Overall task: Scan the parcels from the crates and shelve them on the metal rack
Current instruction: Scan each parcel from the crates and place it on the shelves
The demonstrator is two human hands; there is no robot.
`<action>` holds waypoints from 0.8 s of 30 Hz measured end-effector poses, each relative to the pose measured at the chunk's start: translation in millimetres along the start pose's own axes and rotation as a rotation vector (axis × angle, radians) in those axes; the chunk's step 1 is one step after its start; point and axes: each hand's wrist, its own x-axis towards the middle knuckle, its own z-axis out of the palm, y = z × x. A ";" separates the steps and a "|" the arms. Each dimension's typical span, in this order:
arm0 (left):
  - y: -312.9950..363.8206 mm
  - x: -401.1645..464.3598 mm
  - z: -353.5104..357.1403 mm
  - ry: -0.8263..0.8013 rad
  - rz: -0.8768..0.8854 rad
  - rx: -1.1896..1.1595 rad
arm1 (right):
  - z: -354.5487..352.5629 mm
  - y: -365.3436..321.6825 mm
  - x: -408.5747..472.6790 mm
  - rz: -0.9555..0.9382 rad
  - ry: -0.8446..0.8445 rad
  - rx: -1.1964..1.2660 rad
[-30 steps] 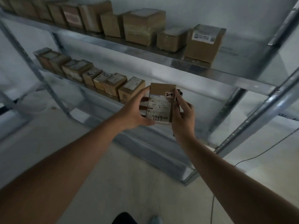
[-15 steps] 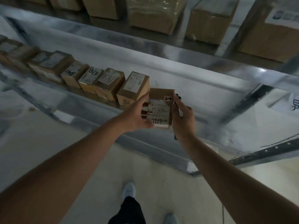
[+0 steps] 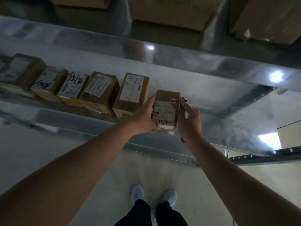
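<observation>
Compared with a second earlier, the small labelled parcel (image 3: 166, 110), grasped between the left hand (image 3: 145, 118) and right hand (image 3: 189, 121), had advanced over the middle shelf (image 3: 228, 111), just right of the parcel row (image 3: 104, 92), suggesting imminent placement.

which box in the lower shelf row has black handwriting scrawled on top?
The third box left of the held parcel: the marker-scrawled box. Its neighbours show only printed labels.

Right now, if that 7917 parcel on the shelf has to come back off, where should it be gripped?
By its two long sides, coming from the front edge, as both hands do now. The parcel lies flat, label up; its right side is free, and the neighbouring box crowds the left, so slide it out first.
</observation>
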 end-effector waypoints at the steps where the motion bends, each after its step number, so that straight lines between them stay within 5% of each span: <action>1: 1.3 3.8 0.6 -0.001 -0.015 0.000 | 0.0 1.5 3.3 0.007 0.006 -0.009; 24: 0.4 44.5 7.5 0.037 -0.254 0.197 | 23.1 23.2 39.5 0.011 -0.032 -0.352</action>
